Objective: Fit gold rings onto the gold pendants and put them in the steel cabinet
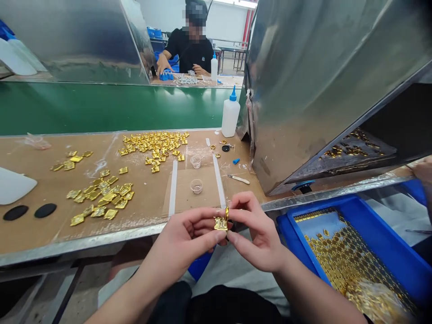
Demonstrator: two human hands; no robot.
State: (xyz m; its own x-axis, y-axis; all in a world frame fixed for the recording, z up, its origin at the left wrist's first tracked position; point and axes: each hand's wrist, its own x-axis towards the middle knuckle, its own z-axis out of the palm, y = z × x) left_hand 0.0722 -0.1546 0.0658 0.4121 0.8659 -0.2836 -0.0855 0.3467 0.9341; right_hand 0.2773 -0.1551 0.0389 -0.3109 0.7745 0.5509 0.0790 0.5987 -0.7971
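Note:
My left hand (pixel 194 236) pinches a small gold square piece (pixel 221 223) between thumb and fingers, just in front of the bench edge. At that piece's right side stands a gold ring (pixel 227 212), gripped by my right hand (pixel 256 234). Ring and square touch, but I cannot tell whether they are joined. Behind my hands a small clear plastic cup (pixel 196 186) stands on a piece of cardboard (pixel 178 198) between two white tape strips. Loose gold square pieces (pixel 110 196) lie left of the cardboard, and a denser heap of gold pieces (pixel 151 143) lies farther back.
A white squeeze bottle (pixel 231 117) stands at the back beside a metal hood (pixel 303 81). A wood-handled knife (pixel 239 179) and blue cap (pixel 236 160) lie right. A blue crate (pixel 286 225) of gold parts sits low right. Across the green belt (pixel 101 105) works another person (pixel 189 49).

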